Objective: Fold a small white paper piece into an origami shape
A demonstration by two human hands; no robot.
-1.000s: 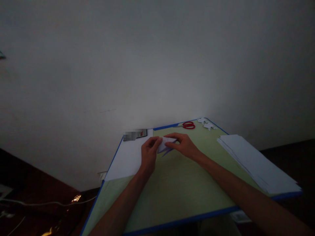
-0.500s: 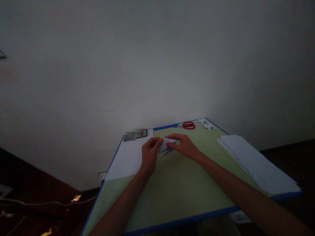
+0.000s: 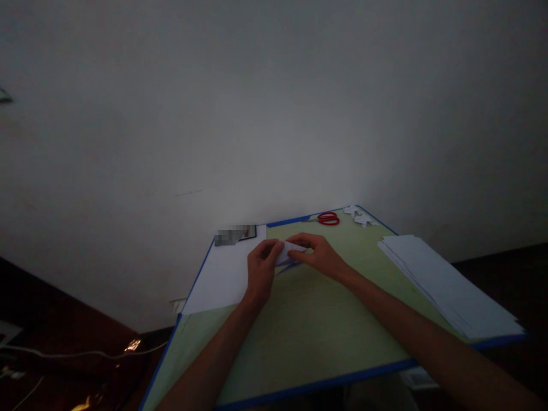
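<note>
Paper sits pinched between your left hand and right hand, low over the table. Hold both pinches firm, align the edges, and press the crease flat.

A table with a pale green top and a blue edge stands against a plain white wall. A single white sheet lies flat along the table's left side, reaching the left edge. At the sheet's far end sits a small dark card, its face blurred. A stack of white paper lies along the right side, its near corner at the table's edge. Red-handled scissors lie at the far edge, and just to their right, in the far corner, rest a few small white paper cut-outs. On the dark floor at the left runs a pale cable
</note>
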